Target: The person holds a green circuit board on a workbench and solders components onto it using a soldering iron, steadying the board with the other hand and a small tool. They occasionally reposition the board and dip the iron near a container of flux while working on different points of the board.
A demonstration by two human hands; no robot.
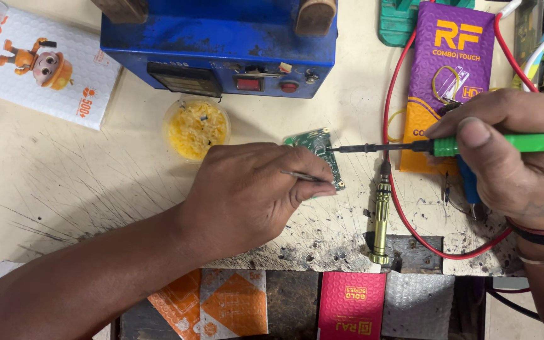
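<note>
— The left hand (247,195) pinches thin tweezers (306,177) down on the small green circuit board (319,154), which lies mid-desk, just in front of the blue machine (221,44).

— And the right hand (511,157)?

— Wrapped tight round the green soldering iron (448,147), tip touching the board's right edge.

— Risky?

— I'd say so. If the tweezers slip, the board could skid. The red cable (398,189) loops just beside the hot tip, and the flux tub (196,129) sits near that wrist.
</note>
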